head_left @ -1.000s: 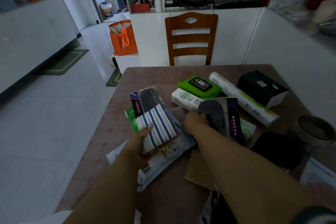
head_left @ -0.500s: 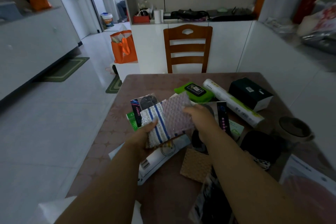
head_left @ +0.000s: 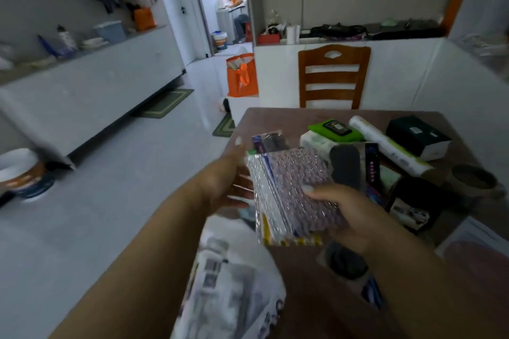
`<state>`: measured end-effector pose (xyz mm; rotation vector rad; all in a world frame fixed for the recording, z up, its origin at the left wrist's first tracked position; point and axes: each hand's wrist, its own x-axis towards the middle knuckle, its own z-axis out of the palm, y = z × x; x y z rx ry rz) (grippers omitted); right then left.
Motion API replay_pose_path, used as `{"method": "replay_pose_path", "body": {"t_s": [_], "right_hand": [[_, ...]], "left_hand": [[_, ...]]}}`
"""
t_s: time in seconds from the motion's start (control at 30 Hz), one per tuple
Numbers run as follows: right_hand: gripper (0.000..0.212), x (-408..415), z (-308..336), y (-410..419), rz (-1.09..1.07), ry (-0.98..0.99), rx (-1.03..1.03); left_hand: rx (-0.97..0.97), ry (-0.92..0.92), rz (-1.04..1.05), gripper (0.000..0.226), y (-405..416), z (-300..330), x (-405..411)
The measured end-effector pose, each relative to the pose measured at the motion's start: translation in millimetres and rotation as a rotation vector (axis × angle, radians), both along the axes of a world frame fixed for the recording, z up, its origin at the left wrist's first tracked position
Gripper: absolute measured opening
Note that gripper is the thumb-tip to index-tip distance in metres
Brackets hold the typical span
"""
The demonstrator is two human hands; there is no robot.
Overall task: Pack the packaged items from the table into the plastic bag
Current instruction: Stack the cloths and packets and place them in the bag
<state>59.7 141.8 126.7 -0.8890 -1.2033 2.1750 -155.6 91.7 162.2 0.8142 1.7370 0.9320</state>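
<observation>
Packets (head_left: 294, 195) in a flat stack are held above the table (head_left: 275, 121) edge, gripped between the left hand (head_left: 228, 181) on one side and the right hand (head_left: 347, 209), thumb curled on top; a white plastic bag (head_left: 234, 283) lies just below.

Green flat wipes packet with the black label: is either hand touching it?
No: the green flat wipes packet lies on the far table, while both hands hold the stack of clear-wrapped cloth packets.
</observation>
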Motion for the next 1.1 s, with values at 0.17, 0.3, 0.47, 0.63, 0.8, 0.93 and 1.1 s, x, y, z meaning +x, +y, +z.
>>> {"method": "replay_pose_path", "body": {"t_s": [0.17, 0.3, 0.47, 0.63, 0.8, 0.93, 1.1], "right_hand": [[0.051, -11, -29, -77, 0.317, -0.077, -0.095], [0.038, -55, -45, -123, 0.393, -0.341, -0.127], [0.041, -121, -39, -139, 0.216, -0.430, 0.073], [0.069, -169, -52, -150, 0.290, -0.618, 0.255], [0.050, -171, -55, -139, 0.397, -1.006, 0.971], [0.054, -144, -67, -101, 0.155, -1.235, 1.286], [0.032, -122, -66, -66, 0.122, -1.291, 1.306]], "left_hand": [[-0.335, 0.179, -0.097, 0.096, -101, 7, -45], [-0.494, 0.377, 0.033, 0.091, -139, -10, -48], [-0.425, 0.501, 0.153, 0.090, -163, -22, -61], [-0.551, 0.881, 0.147, 0.087, -173, -36, -81], [-0.454, 0.615, 0.111, 0.093, -177, -47, -83], [-0.283, 0.638, 0.180, 0.090, -174, -39, -90], [-0.239, 0.658, 0.162, 0.088, -158, -14, -93]]}}
